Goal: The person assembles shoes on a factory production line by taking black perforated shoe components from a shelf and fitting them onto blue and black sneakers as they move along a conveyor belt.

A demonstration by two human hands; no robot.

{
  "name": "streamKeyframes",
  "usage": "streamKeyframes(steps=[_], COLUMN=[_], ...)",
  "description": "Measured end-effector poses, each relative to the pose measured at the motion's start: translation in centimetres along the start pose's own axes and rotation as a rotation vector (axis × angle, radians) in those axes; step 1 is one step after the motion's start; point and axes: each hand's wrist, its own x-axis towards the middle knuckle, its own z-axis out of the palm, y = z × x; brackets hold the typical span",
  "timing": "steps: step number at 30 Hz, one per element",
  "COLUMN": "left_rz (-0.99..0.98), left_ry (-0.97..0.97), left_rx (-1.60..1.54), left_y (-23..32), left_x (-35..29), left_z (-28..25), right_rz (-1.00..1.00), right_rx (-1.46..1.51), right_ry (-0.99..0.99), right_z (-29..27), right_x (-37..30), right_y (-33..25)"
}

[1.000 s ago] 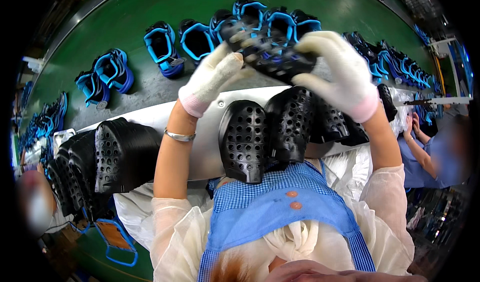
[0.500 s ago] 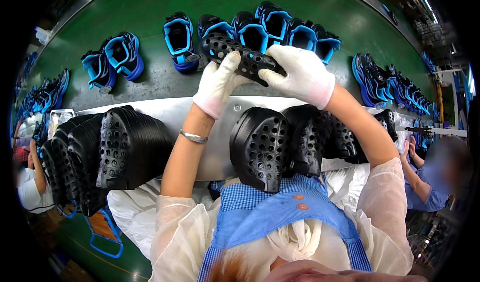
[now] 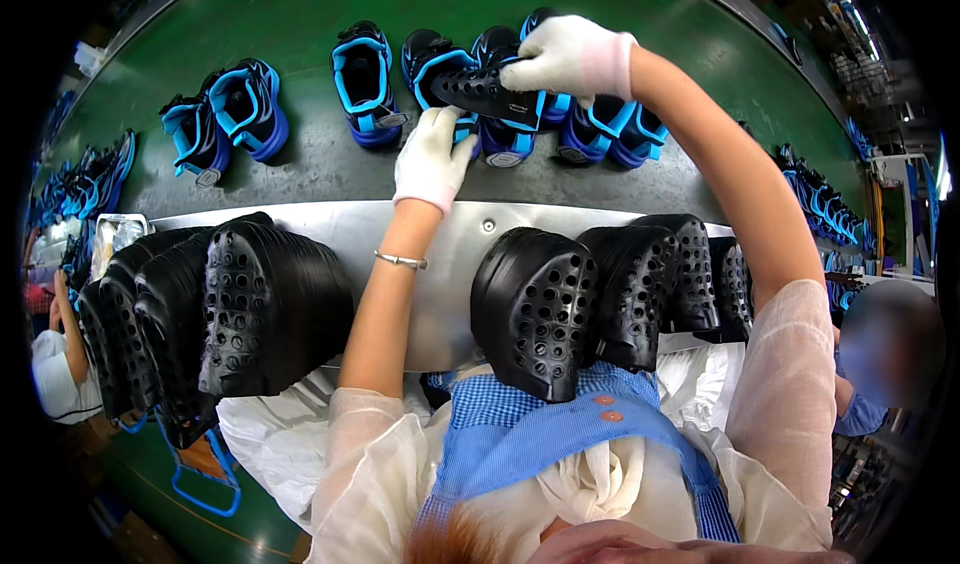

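Both my hands wear white gloves. My right hand [image 3: 575, 59] is closed round the heel end of a black perforated plastic shoe insert [image 3: 482, 92]. The insert tilts, its narrow toe end at the opening of a black and blue sneaker [image 3: 424, 52]. My left hand [image 3: 432, 161] grips that sneaker's heel, with thumb and fingers partly hiding it. More black and blue sneakers [image 3: 510, 142] stand close on the right, partly covered by the insert and my right hand. A single sneaker [image 3: 364, 82] stands just left of the one I hold.
Stacks of nested black inserts stand on the metal ledge, left [image 3: 270, 304] and right [image 3: 540, 309] of my left forearm. The green belt [image 3: 290, 29] carries a sneaker pair [image 3: 240, 112] farther left. A blue-framed stool [image 3: 205, 469] is lower left. People work at both sides.
The insert, held in both hands before, has come down to the sneaker in my right hand. My left hand has left the insert for the sneaker's heel. The sneakers at far right moved along.
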Motion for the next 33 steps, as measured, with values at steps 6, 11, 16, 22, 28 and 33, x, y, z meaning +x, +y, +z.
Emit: streamKeyframes(steps=[6,11,16,22,28,33], left_rz=[0.024,-0.056,-0.225,-0.244,-0.455,-0.390], left_ry=[-0.078,-0.161,-0.454,-0.646,-0.740,-0.711], left_rx=[0.105,0.140,0.152,0.286,0.287,0.392], left_y=[0.8,0.0,-0.1,0.1,1.3,1.1], left_x=[1.5,1.9,3.7,4.8,6.0,6.0], left_z=[0.5,0.1,-1.0,-1.1,-1.3,-1.2], right_rz=[0.066,0.065,0.032,0.007,-0.036,-0.111], right_rx=[-0.236,-0.360,-0.332,-0.377,-0.378,-0.479], right_ry=[0.019,0.087,0.113,0.021,0.127,0.010], right_z=[0.7,4.8,8.4,9.0,9.6,8.1], right_x=[4.0,7.2,9.4,11.0,12.8,11.0], right_y=[-2.2,-4.5,-3.2,-3.3,-2.8,-2.8])
